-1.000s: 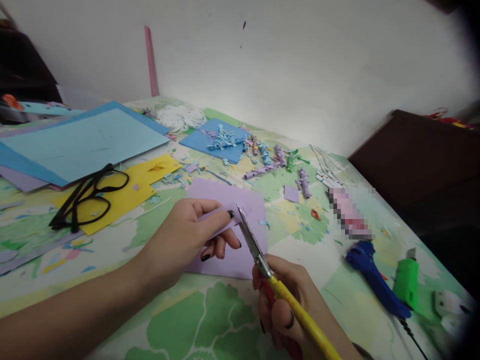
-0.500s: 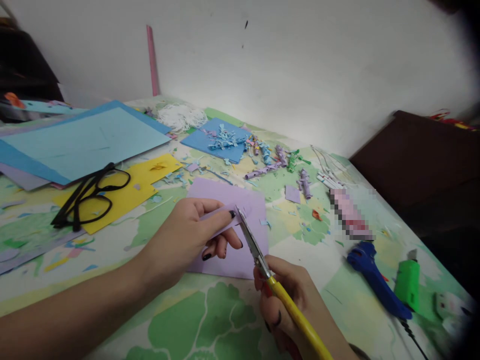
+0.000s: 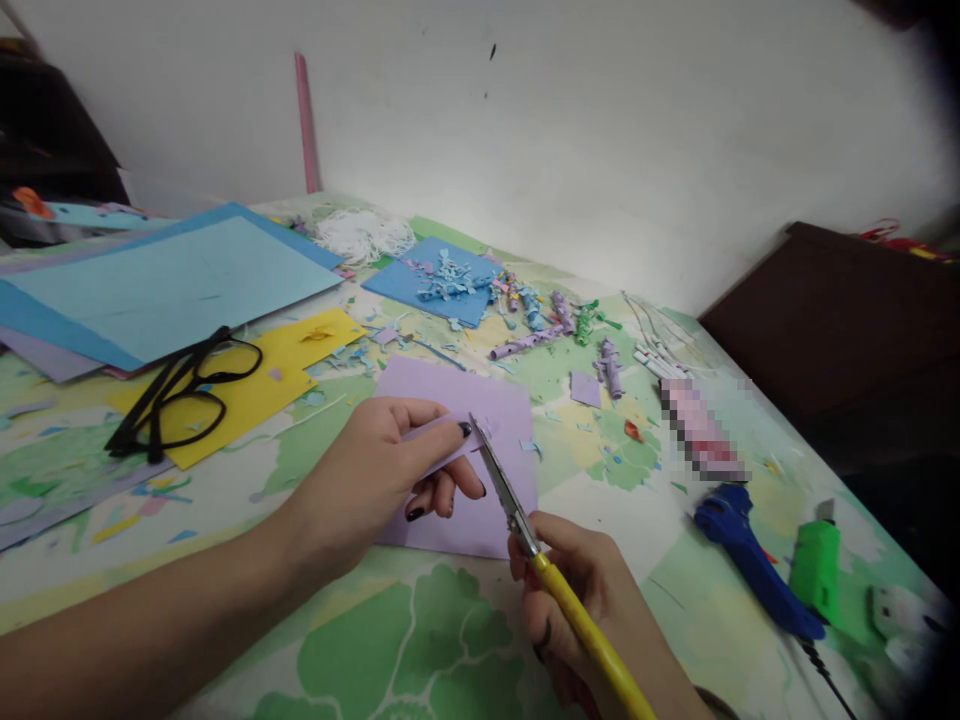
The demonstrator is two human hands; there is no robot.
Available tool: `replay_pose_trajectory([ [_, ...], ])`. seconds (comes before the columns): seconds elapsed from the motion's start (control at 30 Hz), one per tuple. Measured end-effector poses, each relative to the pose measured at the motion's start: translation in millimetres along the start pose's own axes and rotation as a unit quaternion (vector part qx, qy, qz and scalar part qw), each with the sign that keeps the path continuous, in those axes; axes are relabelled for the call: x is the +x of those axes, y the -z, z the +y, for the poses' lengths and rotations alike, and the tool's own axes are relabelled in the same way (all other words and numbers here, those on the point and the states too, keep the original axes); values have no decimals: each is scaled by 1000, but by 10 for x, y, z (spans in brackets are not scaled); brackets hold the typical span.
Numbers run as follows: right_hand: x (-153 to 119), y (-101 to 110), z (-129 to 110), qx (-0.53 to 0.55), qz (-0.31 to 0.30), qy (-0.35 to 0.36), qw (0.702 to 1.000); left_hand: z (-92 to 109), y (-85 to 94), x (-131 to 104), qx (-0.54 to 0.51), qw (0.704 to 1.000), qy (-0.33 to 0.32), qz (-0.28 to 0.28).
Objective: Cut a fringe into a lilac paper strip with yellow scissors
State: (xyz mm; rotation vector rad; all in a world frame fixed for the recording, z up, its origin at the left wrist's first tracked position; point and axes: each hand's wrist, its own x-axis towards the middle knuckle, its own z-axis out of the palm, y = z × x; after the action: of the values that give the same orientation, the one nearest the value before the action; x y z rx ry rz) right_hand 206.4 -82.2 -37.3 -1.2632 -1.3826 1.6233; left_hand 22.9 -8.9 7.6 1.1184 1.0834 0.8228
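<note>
Purple strip (image 3: pixel 472 442) between left fingers (image 3: pixel 436 443), scissors (image 3: pixel 581 618) in right fingers (image 3: pixel 541 622)

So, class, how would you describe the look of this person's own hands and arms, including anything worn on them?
The left hand and right hand are gloveless, with glossy black nail polish. No sleeve shows on the left forearm or the right forearm. A dark curved band shows beside the right forearm at the bottom edge; whether it is worn is unclear.
</note>
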Motion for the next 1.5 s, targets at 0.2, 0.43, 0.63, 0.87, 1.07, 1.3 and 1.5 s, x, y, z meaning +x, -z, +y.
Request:
replay_pose_trajectory([
  [0.2, -16, 2, -11, 26, -3, -3, 1000, -10, 0, -8, 0, 1000, -6, -3],
  [0.43, -47, 41, -45, 27, -38, 12, 999, 0, 4, -25, 3, 1000, -9, -4],
  [0.63, -45, 9, -49, 21, -20, 18, 999, 0, -5, -8, 2, 1000, -7, 2],
  [0.87, -15, -16, 19, 51, -6, 15, 999, -3, 0, -20, 8, 1000, -7, 6],
  [1.07, -7, -9, 11, 50, -8, -1, 999, -1, -1, -4, -3, 1000, -6, -7],
  [1.3, -40, -34, -108, 38, 16, -46, 998, 6, -8, 7, -11, 1000, 4, -6],
  [1.5, -55, -32, -81, 63, 14, -44, 997, 5, -16, 8, -16, 1000, 0, -4],
])
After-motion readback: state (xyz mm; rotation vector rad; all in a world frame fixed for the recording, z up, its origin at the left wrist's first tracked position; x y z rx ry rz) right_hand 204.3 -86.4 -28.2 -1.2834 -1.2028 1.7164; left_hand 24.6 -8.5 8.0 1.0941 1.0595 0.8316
